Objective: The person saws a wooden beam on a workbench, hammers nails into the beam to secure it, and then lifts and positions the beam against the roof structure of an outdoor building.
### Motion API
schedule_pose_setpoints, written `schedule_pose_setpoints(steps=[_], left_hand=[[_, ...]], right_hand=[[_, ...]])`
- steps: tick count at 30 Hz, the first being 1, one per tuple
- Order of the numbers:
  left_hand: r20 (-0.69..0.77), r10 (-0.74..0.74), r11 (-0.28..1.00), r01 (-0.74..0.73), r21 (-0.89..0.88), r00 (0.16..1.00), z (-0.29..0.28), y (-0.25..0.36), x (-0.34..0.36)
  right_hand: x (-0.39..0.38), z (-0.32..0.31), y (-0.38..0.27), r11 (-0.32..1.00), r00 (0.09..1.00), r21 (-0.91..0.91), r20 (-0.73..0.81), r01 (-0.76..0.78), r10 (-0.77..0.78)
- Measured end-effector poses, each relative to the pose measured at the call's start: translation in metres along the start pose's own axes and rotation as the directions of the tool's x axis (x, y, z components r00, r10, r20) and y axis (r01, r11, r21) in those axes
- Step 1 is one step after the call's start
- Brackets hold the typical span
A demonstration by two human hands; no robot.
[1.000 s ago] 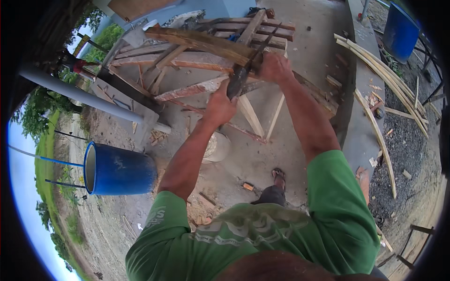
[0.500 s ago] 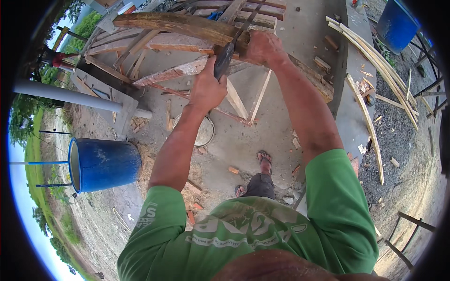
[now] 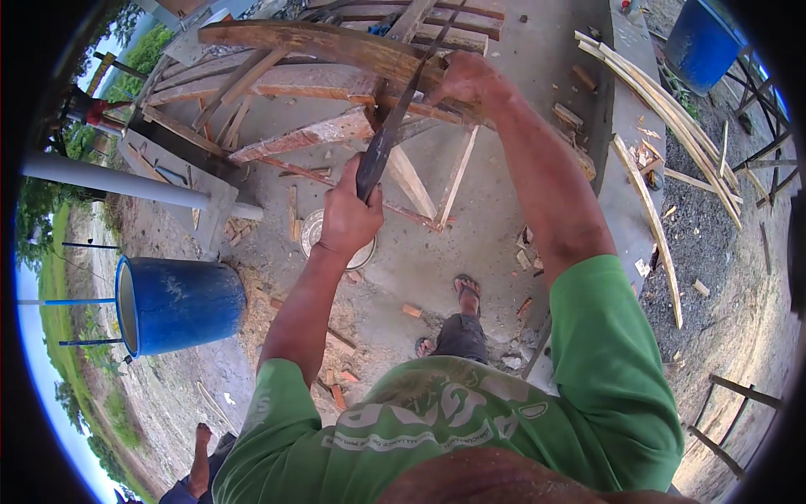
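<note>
The left hand, wrapped round the handsaw, has drawn it toward the body, likely a pull stroke, leaving it across the brown timber near the end the right hand clasps.

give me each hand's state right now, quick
Left hand: closed, holding a long dark tool.
Right hand: at the end of a wooden beam; grip cannot be told.
</note>
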State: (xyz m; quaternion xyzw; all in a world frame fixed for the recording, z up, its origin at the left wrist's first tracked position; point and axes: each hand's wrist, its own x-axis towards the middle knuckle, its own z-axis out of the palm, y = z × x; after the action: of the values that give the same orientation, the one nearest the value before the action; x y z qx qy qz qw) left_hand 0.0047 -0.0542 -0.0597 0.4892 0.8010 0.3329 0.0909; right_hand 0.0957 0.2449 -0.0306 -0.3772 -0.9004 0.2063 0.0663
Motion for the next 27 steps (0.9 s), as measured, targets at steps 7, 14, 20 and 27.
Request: schedule_pose_setpoints(steps=[7,14,20,27], left_hand=[[0.165,-0.08,0.997,0.081,0.001,0.983,-0.047,0.019,-0.07],[0.141,-0.119,0.993,0.121,-0.001,0.983,-0.02,0.024,-0.046],[0.085,-0.027,0.997,0.021,0.071,0.996,-0.011,0.047,0.053],[0.155,-0.102,0.995,0.099,0.027,0.983,-0.084,0.008,-0.138]], right_hand=[[-0.005,0.001,0.022,0.995,0.999,-0.099,0.046,0.003,0.001],[-0.036,-0.01,-0.009,0.984,0.996,-0.165,0.038,-0.074,0.081],[-0.036,0.019,-0.03,0.982,0.995,-0.174,-0.071,-0.078,0.067],[-0.05,0.032,-0.005,0.937,0.951,-0.283,-0.286,-0.204,0.12]])
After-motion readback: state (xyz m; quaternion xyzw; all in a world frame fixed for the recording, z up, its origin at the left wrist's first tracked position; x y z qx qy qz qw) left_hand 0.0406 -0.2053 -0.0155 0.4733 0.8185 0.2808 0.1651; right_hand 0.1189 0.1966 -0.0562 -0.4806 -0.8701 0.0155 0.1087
